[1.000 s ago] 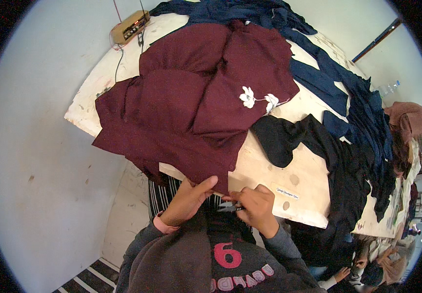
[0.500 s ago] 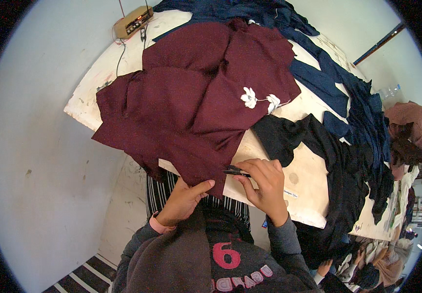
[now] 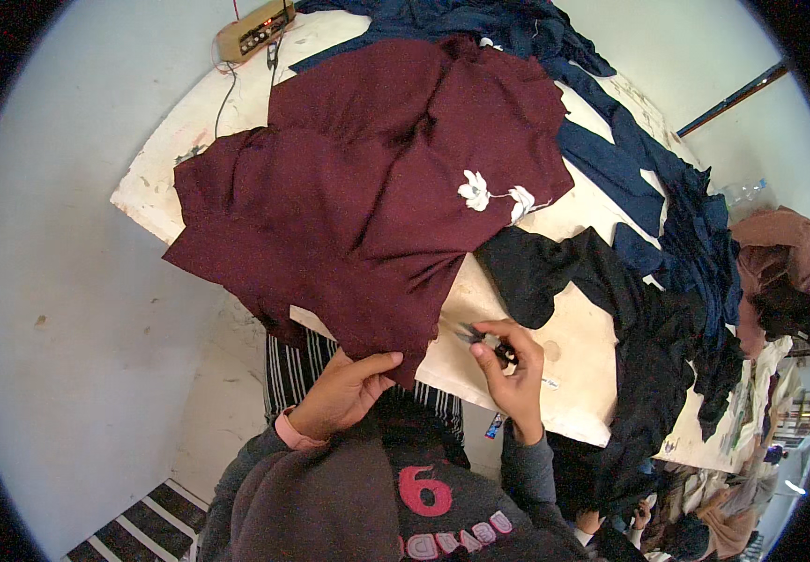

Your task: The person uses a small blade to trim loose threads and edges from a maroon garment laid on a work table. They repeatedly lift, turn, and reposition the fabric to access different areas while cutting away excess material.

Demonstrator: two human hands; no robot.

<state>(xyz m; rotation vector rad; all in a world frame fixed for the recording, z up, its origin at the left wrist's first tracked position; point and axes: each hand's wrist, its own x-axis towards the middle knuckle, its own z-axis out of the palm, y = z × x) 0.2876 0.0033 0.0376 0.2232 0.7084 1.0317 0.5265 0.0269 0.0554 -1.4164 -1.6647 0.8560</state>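
A maroon garment (image 3: 330,197) with white flower motifs (image 3: 473,190) lies spread and creased over the near part of the table. My left hand (image 3: 347,389) pinches its lower corner, thumb on top, at the table's front edge. In my right hand (image 3: 515,375) I hold small black thread snips (image 3: 485,345), their blades pointing left toward the cloth's edge. A gap of bare table shows between the snips and the cloth. My fingers hide part of the snips' handles.
The pale table (image 3: 555,328) also bears black cloth (image 3: 644,328) to the right and navy cloth (image 3: 620,178) beyond. A brown box with wires (image 3: 257,33) sits at the far left. Other people (image 3: 705,525) are at the lower right; a plastic bottle (image 3: 747,190) is at right.
My right hand with the snips has moved right, away from the maroon cloth's edge, and turned a little. My left hand keeps its pinch on the corner. The whole view has shifted slightly.
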